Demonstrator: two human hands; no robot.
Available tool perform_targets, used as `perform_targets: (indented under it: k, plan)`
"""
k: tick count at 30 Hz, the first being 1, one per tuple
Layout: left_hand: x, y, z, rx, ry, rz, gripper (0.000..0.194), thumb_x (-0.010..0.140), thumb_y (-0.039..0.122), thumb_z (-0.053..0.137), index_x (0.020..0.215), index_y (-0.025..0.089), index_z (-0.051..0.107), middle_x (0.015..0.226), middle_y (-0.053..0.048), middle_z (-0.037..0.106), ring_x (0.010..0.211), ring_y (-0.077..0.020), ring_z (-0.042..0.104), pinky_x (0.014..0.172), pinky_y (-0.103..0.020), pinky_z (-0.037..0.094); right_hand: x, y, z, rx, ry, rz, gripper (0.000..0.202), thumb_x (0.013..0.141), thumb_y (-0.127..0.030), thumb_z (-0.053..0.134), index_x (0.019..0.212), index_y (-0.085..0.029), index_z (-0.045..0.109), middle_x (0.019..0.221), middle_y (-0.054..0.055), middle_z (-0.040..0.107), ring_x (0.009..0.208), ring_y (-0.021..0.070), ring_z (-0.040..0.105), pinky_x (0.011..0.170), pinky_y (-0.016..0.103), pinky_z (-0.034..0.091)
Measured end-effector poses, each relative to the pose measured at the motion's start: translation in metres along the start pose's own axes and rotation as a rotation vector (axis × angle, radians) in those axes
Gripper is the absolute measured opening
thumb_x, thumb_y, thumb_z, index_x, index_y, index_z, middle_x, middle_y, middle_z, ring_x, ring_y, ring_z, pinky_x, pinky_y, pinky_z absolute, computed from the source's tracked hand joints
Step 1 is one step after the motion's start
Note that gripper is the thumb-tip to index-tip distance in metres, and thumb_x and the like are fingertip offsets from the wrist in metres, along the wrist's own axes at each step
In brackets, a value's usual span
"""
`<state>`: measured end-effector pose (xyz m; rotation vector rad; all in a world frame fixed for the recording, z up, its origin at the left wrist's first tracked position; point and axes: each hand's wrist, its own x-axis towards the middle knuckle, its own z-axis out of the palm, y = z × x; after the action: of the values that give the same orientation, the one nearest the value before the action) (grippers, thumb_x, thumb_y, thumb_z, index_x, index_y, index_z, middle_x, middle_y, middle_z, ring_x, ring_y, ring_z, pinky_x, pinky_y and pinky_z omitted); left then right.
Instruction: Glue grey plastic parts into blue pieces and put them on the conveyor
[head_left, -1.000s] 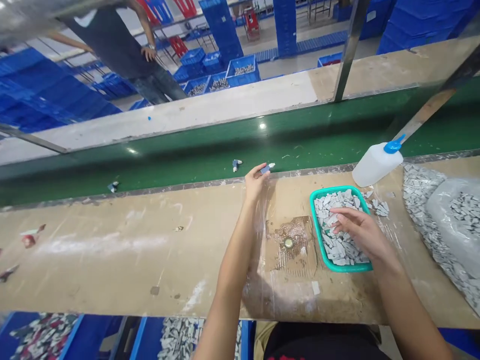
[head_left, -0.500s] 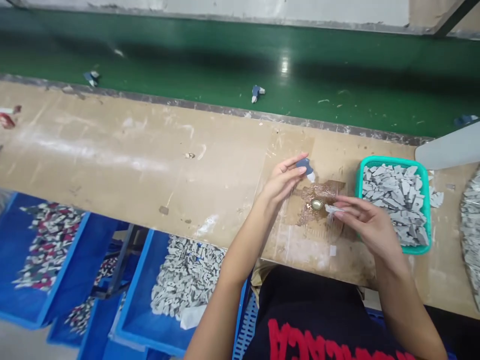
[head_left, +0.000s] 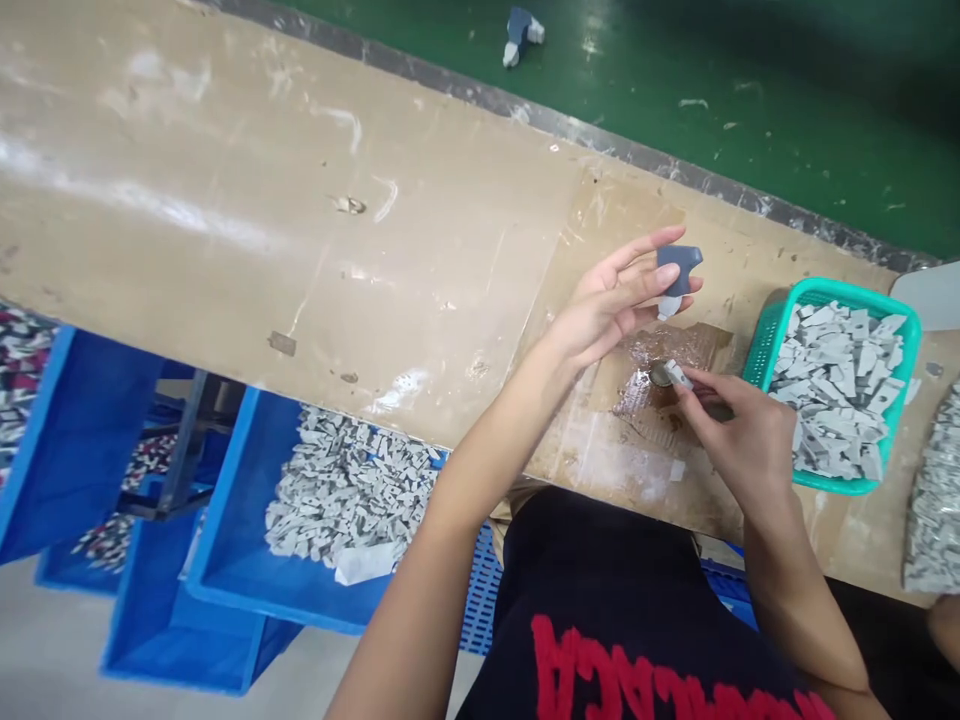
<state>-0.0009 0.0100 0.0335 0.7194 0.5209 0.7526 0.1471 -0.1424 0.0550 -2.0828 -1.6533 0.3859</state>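
Note:
My left hand [head_left: 622, 295] pinches a dark blue plastic piece [head_left: 681, 268] with a light grey tip, held above the bench. Lower and to the right, my right hand [head_left: 739, 425] grips a small light grey plastic piece [head_left: 677, 375] between thumb and fingers. That grey piece is over a small round metal-rimmed thing [head_left: 660, 374], which sits on a brown, glossy, sticky-looking patch [head_left: 637, 395] of the bench. Right of my right hand stands a green basket [head_left: 757, 345] full of similar grey pieces [head_left: 840, 390].
The tan bench [head_left: 420, 290] borders a green surface [head_left: 720, 140], where another blue-and-grey piece [head_left: 519, 38] lies. Blue bins [head_left: 225, 540] of small parts stand below the bench at left. A clear bag of grey parts [head_left: 937, 500] lies at far right.
My head view has shifted and turned. My right hand has brought the grey piece over the round metal-rimmed thing. My left hand still holds the blue piece.

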Motion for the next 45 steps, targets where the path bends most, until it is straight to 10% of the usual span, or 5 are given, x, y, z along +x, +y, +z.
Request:
perform_targets:
  k: [24, 33, 45]
  plan:
    - [0.006, -0.006, 0.001, 0.017, -0.011, -0.086, 0.029, 0.096, 0.024, 0.061, 0.125, 0.019, 0.063, 0.126, 0.0, 0.069, 0.13, -0.0222, 0.06, 0.107, -0.033, 0.051, -0.005, 0.008, 0.011, -0.114, 0.047, -0.265, 0.023, 0.093, -0.025, 0.066, 0.113, -0.03, 0.076, 0.08, 0.001, 0.075, 0.067, 0.0147, 0.068, 0.06, 0.028, 0.053]
    - [-0.001, -0.007, 0.005, 0.206, 0.1, -0.031, 0.02, 0.084, 0.013, 0.071, 0.102, 0.014, 0.064, 0.092, -0.001, 0.076, 0.091, -0.0185, 0.076, 0.086, -0.031, 0.06, -0.005, 0.002, 0.0, 0.038, 0.146, -0.092, 0.028, 0.091, -0.028, 0.069, 0.118, -0.03, 0.074, 0.086, 0.002, 0.076, 0.072, 0.0176, 0.069, 0.066, 0.032, 0.055]
    - [-0.015, -0.025, 0.028, 0.339, -0.132, -0.233, 0.023, 0.066, 0.007, 0.078, 0.087, 0.015, 0.071, 0.087, -0.005, 0.078, 0.083, -0.0175, 0.076, 0.087, -0.034, 0.061, -0.01, -0.002, -0.03, 0.419, 0.328, 0.017, 0.041, 0.086, -0.015, 0.072, 0.115, -0.044, 0.073, 0.085, -0.002, 0.071, 0.068, 0.0159, 0.064, 0.06, 0.033, 0.051]
